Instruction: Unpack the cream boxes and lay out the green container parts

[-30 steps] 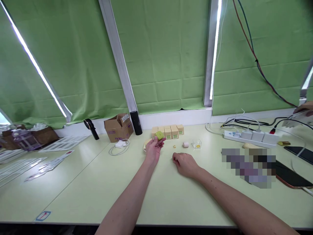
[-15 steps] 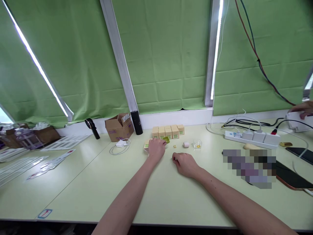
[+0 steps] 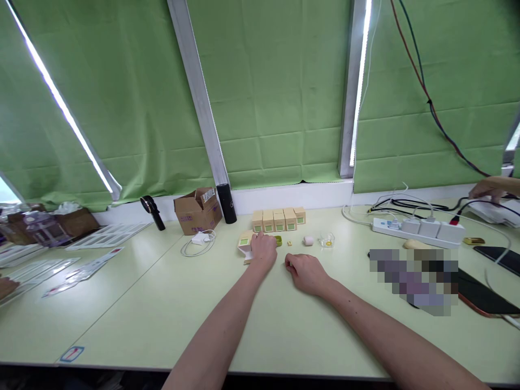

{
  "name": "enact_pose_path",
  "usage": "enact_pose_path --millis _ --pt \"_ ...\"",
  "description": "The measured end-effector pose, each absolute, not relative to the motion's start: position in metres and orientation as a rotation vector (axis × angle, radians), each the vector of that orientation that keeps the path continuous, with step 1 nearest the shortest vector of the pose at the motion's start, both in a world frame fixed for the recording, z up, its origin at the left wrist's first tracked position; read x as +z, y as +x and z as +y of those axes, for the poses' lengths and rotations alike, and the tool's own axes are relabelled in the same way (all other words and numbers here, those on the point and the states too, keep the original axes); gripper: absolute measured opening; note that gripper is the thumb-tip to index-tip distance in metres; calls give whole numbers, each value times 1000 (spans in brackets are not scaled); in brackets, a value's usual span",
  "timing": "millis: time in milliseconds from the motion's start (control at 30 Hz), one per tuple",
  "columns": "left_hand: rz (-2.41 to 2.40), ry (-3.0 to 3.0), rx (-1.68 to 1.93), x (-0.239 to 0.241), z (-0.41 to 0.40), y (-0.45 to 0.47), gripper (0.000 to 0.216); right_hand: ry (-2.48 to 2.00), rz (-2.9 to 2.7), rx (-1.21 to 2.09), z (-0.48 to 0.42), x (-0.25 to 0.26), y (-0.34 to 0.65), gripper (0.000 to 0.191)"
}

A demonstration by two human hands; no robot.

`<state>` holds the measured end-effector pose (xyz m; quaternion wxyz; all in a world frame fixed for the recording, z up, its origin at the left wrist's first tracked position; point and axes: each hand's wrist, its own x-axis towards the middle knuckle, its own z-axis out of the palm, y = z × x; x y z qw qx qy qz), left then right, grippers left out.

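While the left hand (image 3: 264, 250) lies palm down on the table (image 3: 162, 303), about midway along its far edge, its bent fingers reach a small green piece (image 3: 278, 240) that peeks out just past the fingertips; whether they pinch it or only touch it cannot be told. Its thumb side lies against an opened little box (image 3: 245, 245) lying on the table. The right hand (image 3: 306, 273) rests just beside it, nearer the front edge, curled into a loose fist with nothing showing in it. Behind both hands, close to the far edge, stands a row of small tan boxes (image 3: 279, 219). A tiny yellow bit (image 3: 290, 243), a pink lump (image 3: 309, 240) and a clear dish (image 3: 327, 239) lie in a line to the right of the green piece. Toward the far left sit a cardboard carton (image 3: 197, 210) and a black cylinder (image 3: 226, 203); a power strip (image 3: 418, 227) lies toward the far right corner, where another person's hand (image 3: 491, 188) shows.
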<state>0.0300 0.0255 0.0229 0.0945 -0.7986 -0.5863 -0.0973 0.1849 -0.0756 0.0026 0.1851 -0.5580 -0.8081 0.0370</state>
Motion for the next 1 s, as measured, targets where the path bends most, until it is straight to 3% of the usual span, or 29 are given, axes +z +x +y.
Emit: enact_pose_path --millis 1000 --pt "-1647 -2519 -364 38 -36 9 21 -1718 -2041 225 -74 12 188 15"
